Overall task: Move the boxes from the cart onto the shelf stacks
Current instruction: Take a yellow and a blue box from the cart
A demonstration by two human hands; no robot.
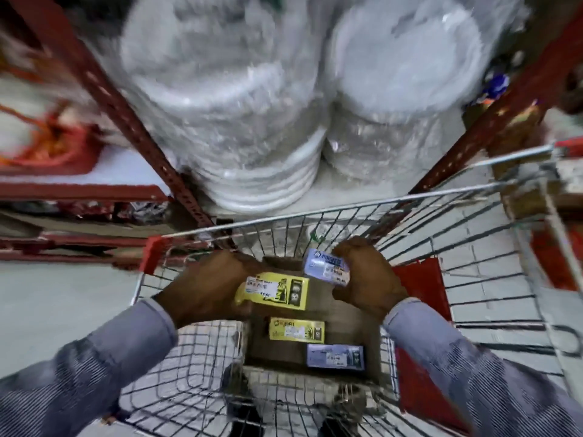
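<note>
1. Nearest the camera, two sleeved forearms reach forward and down into the wire cart point(473, 272), so both hands can work over its basket at once.
2. A brown cardboard carton point(350, 323) sits in the basket as the supply bin. Inside it lie a yellow box point(296, 330) and a pale blue box point(335, 356), flat with labels up, waiting to be taken.
3. Just above the carton, the left hand point(205, 285) is closed around the left end of another yellow box point(273, 291), thumb and fingers clamped on it. The box is held level, label up, probably so it can go onto a stack without being turned.
4. The right hand point(369, 275) is closed on a second pale blue box point(326, 268), gripping its right end, with the box tilted slightly. Taking one box per hand likely halves the trips to the shelf.
5. The cart is parked close against the red shelf frame point(132, 111), which keeps the carry short.
6. Farthest away, wrapped stacks of white plates point(239, 99) fill the shelf bay straight ahead. The view is blurred, and I cannot tell where the box stacks stand, so the drop point is not visible here.
</note>
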